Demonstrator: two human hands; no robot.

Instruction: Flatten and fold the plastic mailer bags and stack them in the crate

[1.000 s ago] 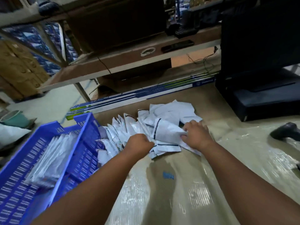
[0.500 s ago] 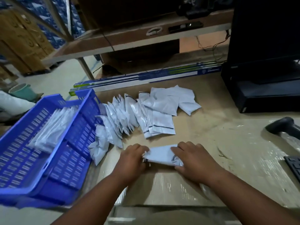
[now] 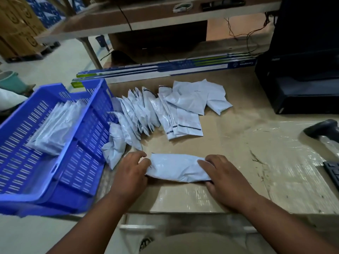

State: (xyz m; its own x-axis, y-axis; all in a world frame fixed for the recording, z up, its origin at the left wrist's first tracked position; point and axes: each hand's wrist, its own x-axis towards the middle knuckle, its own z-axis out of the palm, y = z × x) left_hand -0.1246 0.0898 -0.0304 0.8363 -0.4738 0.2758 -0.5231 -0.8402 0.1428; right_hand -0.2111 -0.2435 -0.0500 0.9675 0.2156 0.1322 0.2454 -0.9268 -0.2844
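Observation:
A white plastic mailer bag (image 3: 176, 167) lies crosswise on the table near its front edge. My left hand (image 3: 132, 173) grips its left end, fingers curled over it. My right hand (image 3: 222, 175) holds its right end, thumb under the near edge and fingers on top. Behind it, several more white mailer bags (image 3: 165, 110) lie fanned out in a loose pile. The blue slotted crate (image 3: 77, 162) stands at the left, overhanging the table edge, with a stack of folded white bags (image 3: 55, 129) inside.
A black barcode scanner (image 3: 324, 131) and a keyboard corner (image 3: 333, 171) lie at the right. A black monitor base (image 3: 300, 88) stands at the back right. Long blue-and-green boxes (image 3: 165, 68) lie along the table's far edge, beneath a shelf.
Both hands took one bag from the pile and drew it toward the front edge. Since half a second ago they have moved apart, spreading the bag out lengthwise.

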